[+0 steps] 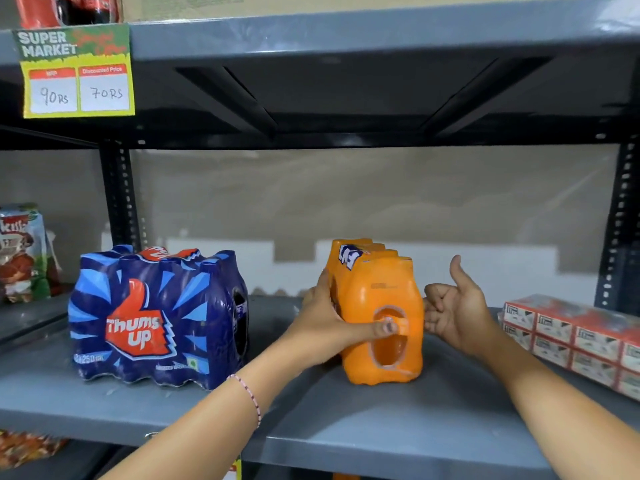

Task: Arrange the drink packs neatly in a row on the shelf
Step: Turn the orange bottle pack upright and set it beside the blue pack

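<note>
**Orange pack held off-line, with a gap left to close**

The orange drink pack [379, 313] stands upright on the grey shelf [346, 420], turned so its narrow end faces the camera. The blue Thums Up pack [157, 317] stands well apart to its left, broad face forward, so the 2 packs do not yet form a row.

The left hand [329, 323] has its grip on the orange pack: palm against the left side, thumb laid across the front near the hole in the wrap. The right hand [453, 310] sits just beside the pack's right side, fingers curled and thumb raised; I cannot tell whether it touches the wrap, and its grip holds nothing that I can see.

What could go wrong from here, as I judge it:

- The pack is tall and narrow as it stands. A sideways push applied high, with only 1 hand truly on it, could tip it toward the blue pack rather than slide it.
- The thumb rests by the torn-looking opening in the shrink wrap (a weak spot, likely). Pulling there could stretch or rip the film and loosen the bottles.
- The stack of red and white cartons [575, 341] lies near on the right; a backward elbow or a wide turn of the pack could knock it.
- The 2 packs face different ways, so sliding alone would leave an uneven row.
</note>
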Action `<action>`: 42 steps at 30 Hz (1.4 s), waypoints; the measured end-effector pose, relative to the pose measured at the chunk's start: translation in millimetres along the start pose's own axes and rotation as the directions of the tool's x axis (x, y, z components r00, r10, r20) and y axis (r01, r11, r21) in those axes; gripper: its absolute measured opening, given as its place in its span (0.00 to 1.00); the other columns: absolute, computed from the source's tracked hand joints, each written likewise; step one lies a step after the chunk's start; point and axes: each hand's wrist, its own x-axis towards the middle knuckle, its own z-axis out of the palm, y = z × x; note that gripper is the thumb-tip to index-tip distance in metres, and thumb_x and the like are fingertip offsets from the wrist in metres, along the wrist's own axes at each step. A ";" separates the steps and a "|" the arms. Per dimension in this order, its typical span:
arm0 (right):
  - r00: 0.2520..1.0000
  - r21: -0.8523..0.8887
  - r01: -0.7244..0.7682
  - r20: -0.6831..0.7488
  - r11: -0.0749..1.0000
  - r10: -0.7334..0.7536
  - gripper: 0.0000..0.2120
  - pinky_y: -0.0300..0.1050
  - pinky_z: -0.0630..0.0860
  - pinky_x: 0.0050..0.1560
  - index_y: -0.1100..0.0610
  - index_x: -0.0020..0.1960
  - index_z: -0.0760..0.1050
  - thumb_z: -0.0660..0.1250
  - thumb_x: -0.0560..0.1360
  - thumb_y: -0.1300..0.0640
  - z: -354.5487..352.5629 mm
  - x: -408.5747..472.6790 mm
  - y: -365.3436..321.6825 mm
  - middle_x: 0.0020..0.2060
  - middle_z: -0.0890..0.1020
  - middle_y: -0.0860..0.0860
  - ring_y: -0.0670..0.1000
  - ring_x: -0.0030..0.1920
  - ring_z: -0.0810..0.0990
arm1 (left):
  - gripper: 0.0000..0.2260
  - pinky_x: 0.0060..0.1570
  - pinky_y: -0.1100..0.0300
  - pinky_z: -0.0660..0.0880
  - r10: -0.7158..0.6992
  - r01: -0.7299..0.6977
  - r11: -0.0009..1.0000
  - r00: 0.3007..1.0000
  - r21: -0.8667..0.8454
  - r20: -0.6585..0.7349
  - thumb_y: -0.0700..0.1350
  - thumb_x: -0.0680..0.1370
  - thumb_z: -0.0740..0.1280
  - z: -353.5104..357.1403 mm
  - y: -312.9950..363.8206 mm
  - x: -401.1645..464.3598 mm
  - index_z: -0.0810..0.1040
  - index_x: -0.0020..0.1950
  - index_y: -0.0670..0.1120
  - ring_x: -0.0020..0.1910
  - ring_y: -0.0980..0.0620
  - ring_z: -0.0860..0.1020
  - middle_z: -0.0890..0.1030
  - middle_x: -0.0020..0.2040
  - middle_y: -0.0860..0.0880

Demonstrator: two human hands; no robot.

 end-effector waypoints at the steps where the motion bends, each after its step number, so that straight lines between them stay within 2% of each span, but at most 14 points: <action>1: 0.999 -0.020 -0.004 0.036 1.000 0.004 0.42 0.47 0.65 0.32 0.60 0.21 0.65 0.47 0.75 0.26 1.1 -1.0 1.0 0.20 0.76 0.60 0.56 0.19 0.74 | 0.52 0.67 0.51 0.72 -0.001 0.003 0.999 0.999 0.046 -0.044 0.63 0.57 0.83 -1.8 0.5 -2.5 0.58 0.75 0.63 0.70 0.52 0.70 0.66 0.72 0.54; 3: 0.999 -0.051 0.013 0.053 0.999 -0.011 0.41 0.46 0.68 0.32 0.61 0.23 0.67 0.47 0.76 0.27 2.8 0.2 2.4 0.24 0.80 0.63 0.57 0.21 0.78 | 0.62 0.69 0.49 0.71 -0.013 0.025 0.995 0.992 0.096 -0.122 0.59 0.57 0.84 -10.9 -0.4 -4.8 0.51 0.82 0.57 0.74 0.50 0.67 0.62 0.76 0.51; 5: 0.999 -0.048 0.051 -0.004 0.998 -0.052 0.40 0.45 0.70 0.32 0.60 0.23 0.71 0.50 0.76 0.29 1.6 3.5 2.0 0.27 0.83 0.63 0.57 0.23 0.80 | 0.61 0.67 0.48 0.73 -0.021 0.038 0.995 0.983 0.094 -0.181 0.55 0.58 0.85 -20.9 -2.7 -8.0 0.51 0.83 0.55 0.74 0.48 0.67 0.63 0.76 0.50; 7: 0.990 -0.064 0.106 -0.091 0.992 -0.112 0.36 0.43 0.71 0.30 0.59 0.25 0.73 0.54 0.78 0.33 -1.2 8.5 2.4 0.29 0.85 0.61 0.55 0.24 0.82 | 0.53 0.59 0.52 0.76 -0.035 0.057 0.995 0.965 0.078 -0.261 0.52 0.59 0.85 -28.9 -4.3 -12.5 0.60 0.78 0.54 0.66 0.48 0.72 0.69 0.69 0.49; 10: 0.955 -0.166 0.180 -0.206 0.969 -0.213 0.24 0.42 0.73 0.31 0.59 0.33 0.74 0.62 0.80 0.44 -0.1 13.1 4.4 0.36 0.85 0.58 0.48 0.27 0.82 | 0.25 0.36 0.63 0.69 0.011 0.065 0.982 0.916 0.177 -0.400 0.47 0.65 0.82 -34.0 -9.6 -16.7 0.72 0.55 0.50 0.42 0.52 0.74 0.75 0.45 0.51; 12: 0.926 -0.271 0.202 -0.261 0.941 -0.274 0.15 0.42 0.74 0.34 0.59 0.39 0.76 0.66 0.79 0.50 1.4 17.4 7.1 0.43 0.84 0.58 0.47 0.32 0.82 | 0.11 0.31 0.65 0.69 0.043 0.068 0.968 0.903 0.241 -0.428 0.40 0.72 0.76 -35.2 -11.6 -15.2 0.74 0.42 0.48 0.35 0.51 0.75 0.75 0.34 0.52; 14: 0.922 -0.350 0.182 -0.265 0.919 -0.283 0.12 0.45 0.75 0.42 0.59 0.48 0.77 0.69 0.77 0.50 0.4 19.7 9.1 0.49 0.84 0.59 0.51 0.43 0.83 | 0.09 0.34 0.66 0.73 0.003 0.101 0.968 0.909 0.228 -0.417 0.37 0.76 0.68 -34.7 -13.6 -10.9 0.76 0.40 0.49 0.38 0.50 0.79 0.80 0.37 0.51; 16: 0.959 -0.347 0.125 -0.197 0.929 -0.203 0.27 0.51 0.78 0.52 0.58 0.56 0.76 0.75 0.68 0.40 2.6 15.6 10.3 0.56 0.84 0.56 0.55 0.56 0.83 | 0.05 0.36 0.64 0.73 -0.033 0.134 0.967 0.908 0.216 -0.418 0.40 0.80 0.64 -35.0 -13.0 -6.3 0.79 0.47 0.48 0.43 0.52 0.80 0.83 0.47 0.50; 18: 0.989 -0.377 0.047 -0.113 0.925 -0.097 0.47 0.59 0.81 0.57 0.58 0.65 0.73 0.79 0.55 0.33 8.1 10.4 12.3 0.59 0.84 0.55 0.57 0.59 0.84 | 0.12 0.35 0.62 0.70 -0.048 0.152 0.965 0.904 0.213 -0.426 0.49 0.83 0.59 -36.4 -10.9 -4.6 0.79 0.57 0.44 0.42 0.53 0.78 0.82 0.49 0.50; 21: 0.995 -0.551 0.043 -0.049 0.833 -0.084 0.40 0.52 0.83 0.52 0.57 0.69 0.71 0.75 0.64 0.37 16.4 0.7 6.8 0.54 0.83 0.51 0.53 0.53 0.84 | 0.26 0.47 0.58 0.69 -0.133 0.186 0.971 0.943 0.151 -0.306 0.62 0.83 0.52 -35.5 -10.5 -6.2 0.72 0.68 0.43 0.50 0.50 0.75 0.77 0.58 0.50; 24: 0.992 -0.690 0.080 -0.014 0.719 -0.124 0.51 0.38 0.81 0.38 0.49 0.63 0.74 0.74 0.46 0.23 19.5 -11.3 -1.1 0.48 0.84 0.43 0.46 0.47 0.84 | 0.31 0.46 0.57 0.74 -0.142 0.186 0.954 0.971 0.235 -0.192 0.65 0.80 0.58 -31.9 -14.6 -8.9 0.64 0.73 0.43 0.54 0.47 0.78 0.78 0.64 0.45; 29: 0.989 -0.765 0.077 -0.022 0.639 -0.145 0.39 0.49 0.83 0.49 0.49 0.59 0.77 0.76 0.53 0.31 20.8 -35.8 -1.4 0.50 0.85 0.45 0.49 0.49 0.85 | 0.28 0.47 0.57 0.76 -0.102 0.161 0.941 0.974 0.297 -0.204 0.54 0.81 0.65 -32.0 -26.9 -15.1 0.60 0.74 0.42 0.53 0.47 0.80 0.79 0.65 0.44; 32: 0.986 -0.792 0.101 -0.002 0.603 -0.169 0.43 0.56 0.83 0.55 0.46 0.63 0.77 0.77 0.53 0.27 21.5 -55.9 0.4 0.56 0.86 0.46 0.51 0.54 0.86 | 0.26 0.44 0.57 0.73 -0.119 0.180 0.936 0.971 0.302 -0.210 0.54 0.80 0.67 -34.2 -28.1 -24.1 0.62 0.72 0.43 0.49 0.48 0.77 0.78 0.60 0.47; 42: 0.950 -0.807 0.139 -0.054 0.574 -0.306 0.37 0.53 0.84 0.52 0.41 0.61 0.76 0.74 0.56 0.26 35.5 -108.6 18.6 0.51 0.87 0.44 0.47 0.49 0.87 | 0.17 0.33 0.67 0.69 -0.002 0.107 0.903 0.970 0.417 -0.244 0.57 0.80 0.65 -40.2 -38.5 -71.5 0.61 0.58 0.51 0.36 0.60 0.73 0.73 0.45 0.56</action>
